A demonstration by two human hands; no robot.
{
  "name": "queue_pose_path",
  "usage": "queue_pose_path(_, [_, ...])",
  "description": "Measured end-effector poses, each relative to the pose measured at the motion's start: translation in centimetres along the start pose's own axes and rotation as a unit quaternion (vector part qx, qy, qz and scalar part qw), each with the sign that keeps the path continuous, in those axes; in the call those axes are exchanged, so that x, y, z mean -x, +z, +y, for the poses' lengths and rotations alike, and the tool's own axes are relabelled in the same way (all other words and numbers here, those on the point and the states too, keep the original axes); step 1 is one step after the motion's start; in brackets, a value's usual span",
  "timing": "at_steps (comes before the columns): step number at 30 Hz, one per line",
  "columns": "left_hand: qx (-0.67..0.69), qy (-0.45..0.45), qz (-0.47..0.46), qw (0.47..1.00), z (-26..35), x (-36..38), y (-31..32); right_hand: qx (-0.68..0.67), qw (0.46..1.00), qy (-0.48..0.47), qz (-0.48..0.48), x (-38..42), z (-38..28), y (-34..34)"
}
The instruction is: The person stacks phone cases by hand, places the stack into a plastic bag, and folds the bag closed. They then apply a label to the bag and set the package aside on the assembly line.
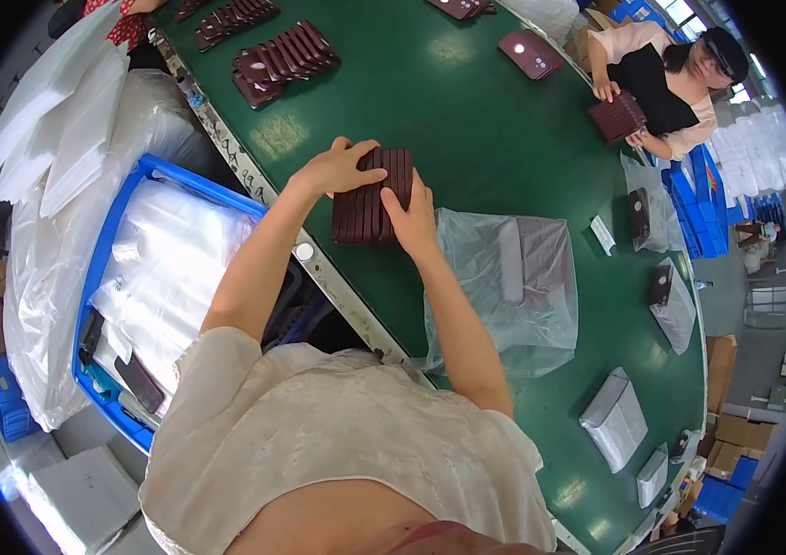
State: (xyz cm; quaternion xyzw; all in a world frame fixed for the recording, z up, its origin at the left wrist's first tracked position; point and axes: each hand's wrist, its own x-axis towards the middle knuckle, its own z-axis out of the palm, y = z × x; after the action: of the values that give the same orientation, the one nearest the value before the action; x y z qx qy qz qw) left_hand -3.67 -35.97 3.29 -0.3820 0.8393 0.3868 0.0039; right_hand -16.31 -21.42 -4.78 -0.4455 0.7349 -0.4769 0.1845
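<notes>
A row of dark maroon phone cases, standing on edge and pressed side by side, is between my two hands over the green table. My left hand grips the row from its left and far end, thumb across the top edges. Round the right side closes my right hand, its thumb also lying over the edges. Just right of my right forearm lies a clear plastic bag with a maroon stack inside.
Rows of phone cases lie at the far left of the green table. A co-worker across it holds another stack. Bagged packs line the right side. A blue bin of plastic bags stands left of me.
</notes>
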Motion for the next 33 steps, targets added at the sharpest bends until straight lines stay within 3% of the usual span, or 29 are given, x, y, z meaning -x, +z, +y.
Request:
queue_pose_path(5, [-0.002,0.034,-0.048,0.998,-0.4,-0.2,0.3,0.016,1.0,-0.015,0.001,0.3,0.5,0.0])
queue_pose_path(8, [-0.008,0.127,0.078,0.989,-2.6,-1.2,2.5,0.008,1.0,0.006,-0.017,0.4,-0.2,-0.8])
queue_pose_path(9, [-0.008,0.125,0.077,0.989,-3.3,-0.6,3.4,0.007,1.0,0.007,-0.018,0.6,-0.1,-0.8])
queue_pose_path(12, [0.135,-0.003,0.304,0.943,-4.2,2.9,6.7,0.001,0.999,0.04,-0.032,1.3,-0.2,-1.3])
queue_pose_path(13, [0.131,0.004,0.301,0.945,-4.0,3.3,6.7,-0.001,0.999,0.041,-0.024,1.3,-0.3,-1.4])
queue_pose_path(16, [0.135,-0.014,0.117,0.984,-3.2,6.5,6.8,0.037,0.999,-0.033,0.005,3.0,-1.9,-1.5])
queue_pose_path(17, [0.138,-0.018,0.119,0.983,-2.8,7.2,6.7,0.037,0.999,-0.034,0.0,3.4,-2.7,-1.7])
queue_pose_path(20, [0.201,0.158,0.259,0.932,-1.2,8.0,6.8,-0.218,0.966,-0.115,0.081,4.5,-5.0,-2.2])
queue_pose_path(25, [0.2,0.217,0.249,0.922,-3.8,4.6,10.7,-0.129,0.981,-0.093,0.107,4.0,-1.4,-0.8])
queue_pose_path(28, [0.216,0.133,0.305,0.918,-0.2,7.4,9.5,0.051,0.982,-0.151,0.104,3.8,-3.4,-2.4])
queue_pose_path(29, [0.216,0.135,0.307,0.917,0.7,7.5,8.1,0.051,0.981,-0.154,0.105,3.3,-4.0,-2.7])
queue_pose_path(32, [0.019,-0.094,0.115,0.989,2.6,8.2,5.3,0.158,0.987,-0.024,0.019,3.3,-5.0,-3.9])
queue_pose_path(33, [0.017,-0.086,0.103,0.991,2.4,8.1,5.7,0.163,0.986,-0.013,0.028,3.6,-4.3,-3.8])
